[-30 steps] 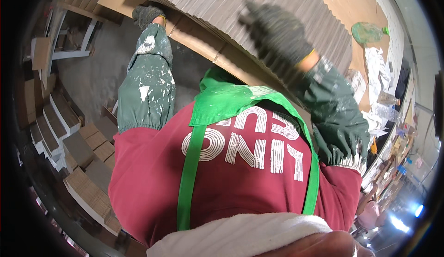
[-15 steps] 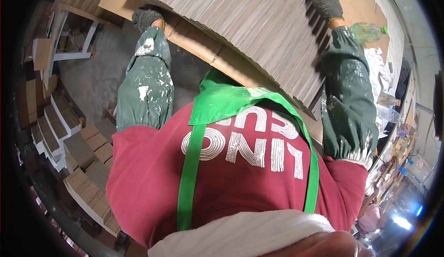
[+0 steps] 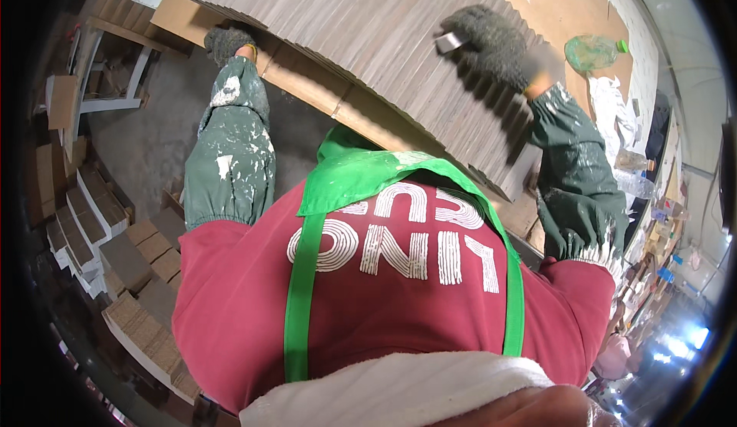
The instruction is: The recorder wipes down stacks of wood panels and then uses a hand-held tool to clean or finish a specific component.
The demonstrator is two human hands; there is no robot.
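A wide row of grey-brown wood-grain strips [image 3: 361, 51], packed closely side by side, lies before me with a stepped front edge. Over its right part is my right hand [image 3: 487, 47] in a dark grey knit glove, the fingers closed round a small pale block [image 3: 448, 41] with a shiny flat face. What kind of block it is I cannot make out. My left hand [image 3: 228, 44], gloved alike, is curled at the board's [image 3: 299, 74] front edge, left of the strips. Its fingertips are hidden, so whatever they may hold does not show.
A green-tinted plastic bottle [image 3: 591, 53] lies on the worktable [image 3: 549, 4] at the right, near crumpled white material [image 3: 610, 112]. At the lower left stand stacks of brown boards [image 3: 146, 327]. A wooden frame [image 3: 107, 104] stands at the far left.
My right hand has come leftward and nearer from the strips' far right edge, carrying the pale block over them. The left hand stays at the board's edge.
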